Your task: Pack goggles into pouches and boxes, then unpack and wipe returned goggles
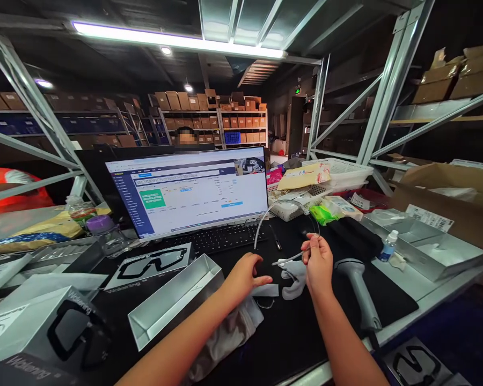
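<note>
My right hand (319, 262) is closed, with thumb and fingers pinching a thin, pale, flexible strip (261, 225) that arches above the desk. One end points left, toward my other hand. My left hand (247, 276) holds nothing; its thumb is stretched out and apart from the curled fingers, near the strip's free end. Between and below the hands lie a small grey soft piece (293, 287) and a grey cloth pouch (235, 335), partly behind my left forearm. An open silver box (177, 300) stands left of my left hand. A grey barcode scanner (359, 289) lies right of my right hand.
A monitor (193, 198) and keyboard (221, 238) stand ahead. Boxes with goggle pictures (153, 265) are at left, beside a purple-lidded jar (104, 233). A small bottle (388, 246), silver trays (434, 246) and white baskets (342, 171) are at right. Metal posts frame the desk.
</note>
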{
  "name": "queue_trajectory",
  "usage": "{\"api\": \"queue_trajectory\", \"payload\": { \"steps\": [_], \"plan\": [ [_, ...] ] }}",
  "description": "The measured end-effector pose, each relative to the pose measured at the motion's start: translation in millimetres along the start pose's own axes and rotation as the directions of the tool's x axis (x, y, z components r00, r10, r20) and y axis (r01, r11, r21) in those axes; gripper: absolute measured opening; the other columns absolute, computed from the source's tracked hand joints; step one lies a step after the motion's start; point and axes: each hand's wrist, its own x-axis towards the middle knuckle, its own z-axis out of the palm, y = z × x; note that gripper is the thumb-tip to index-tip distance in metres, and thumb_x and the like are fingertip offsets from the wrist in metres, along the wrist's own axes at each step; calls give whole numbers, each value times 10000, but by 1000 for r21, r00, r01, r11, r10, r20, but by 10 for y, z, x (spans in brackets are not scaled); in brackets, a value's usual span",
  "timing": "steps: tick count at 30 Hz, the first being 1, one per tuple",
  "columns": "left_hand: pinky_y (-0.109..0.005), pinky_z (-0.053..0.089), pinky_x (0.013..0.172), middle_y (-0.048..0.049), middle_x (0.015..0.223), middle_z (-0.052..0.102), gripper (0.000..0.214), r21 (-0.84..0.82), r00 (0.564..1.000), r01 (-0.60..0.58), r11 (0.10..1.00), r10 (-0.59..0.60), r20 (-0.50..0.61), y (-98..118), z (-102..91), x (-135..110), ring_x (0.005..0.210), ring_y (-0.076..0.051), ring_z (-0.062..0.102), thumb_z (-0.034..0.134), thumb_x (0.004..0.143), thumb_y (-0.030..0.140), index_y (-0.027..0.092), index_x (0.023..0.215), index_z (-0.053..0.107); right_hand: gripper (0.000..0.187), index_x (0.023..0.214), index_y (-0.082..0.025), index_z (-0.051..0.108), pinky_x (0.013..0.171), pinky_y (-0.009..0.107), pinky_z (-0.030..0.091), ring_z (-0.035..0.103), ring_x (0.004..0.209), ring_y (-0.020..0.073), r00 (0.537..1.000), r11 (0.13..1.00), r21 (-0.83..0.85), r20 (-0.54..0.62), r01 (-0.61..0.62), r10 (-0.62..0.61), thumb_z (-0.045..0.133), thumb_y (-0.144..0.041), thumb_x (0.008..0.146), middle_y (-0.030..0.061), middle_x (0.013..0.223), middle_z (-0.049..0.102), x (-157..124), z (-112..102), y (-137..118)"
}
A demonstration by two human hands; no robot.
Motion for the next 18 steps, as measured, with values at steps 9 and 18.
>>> {"api": "queue_trajectory", "payload": {
  "steps": [9, 18],
  "plan": [
    [-319, 416, 740, -1, 668, 611, 238, 76, 987, 9, 997, -21, 162, -122, 258, 129, 727, -223, 604, 855, 551, 336, 229, 572, 644, 442, 930, -200, 571, 375, 197, 230, 351, 372, 39, 1000, 1000, -25, 6, -4, 4, 630, -625, 822, -63, 619, 566, -22, 16, 18],
    [-363, 474, 904, -100, 1114, 757, 584, -220, 979, -1, 975, -44, -197, -191, -334, 12, 1022, -291, 661, 396, 907, 623, 189, 1063, 755, 397, 973, -209, 572, 385, 168, 263, 384, 399, 28, 1000, 997, 80, 15, -14, 13, 628, -588, 870, -61, 653, 576, -157, 52, 38]
  ]
}}
